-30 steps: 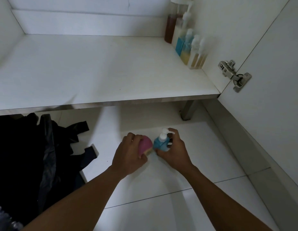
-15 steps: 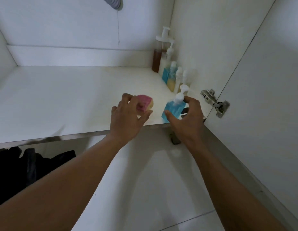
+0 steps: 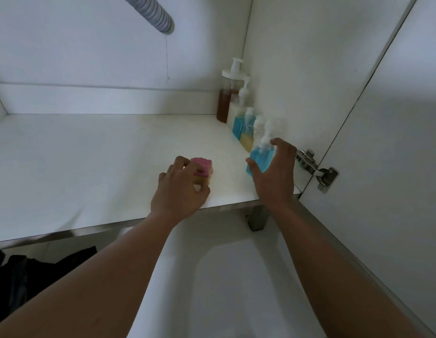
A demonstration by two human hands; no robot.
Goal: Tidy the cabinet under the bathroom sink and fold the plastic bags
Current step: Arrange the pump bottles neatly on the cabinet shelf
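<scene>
My left hand (image 3: 179,189) grips a pink and yellow sponge (image 3: 203,167) that sits on the white cabinet shelf (image 3: 90,162) near its front edge. My right hand (image 3: 275,176) holds a small blue pump bottle (image 3: 261,159) at the shelf's right side, at the near end of a row of pump bottles (image 3: 242,125) that lines the right wall. The bottle looks blurred with motion. A heap of black plastic bags (image 3: 34,272) lies on the floor at lower left, partly under the shelf.
A grey ribbed drain hose (image 3: 153,14) hangs from the top of the cabinet. The open door (image 3: 395,142) with its metal hinge (image 3: 317,169) stands at the right. A metal cabinet leg (image 3: 257,219) stands below the shelf on the white tiled floor (image 3: 224,289).
Both hands have risen from the floor to the shelf, carrying the sponge and the blue bottle. The sponge now rests on the shelf and the bottle is at the end of the row.
</scene>
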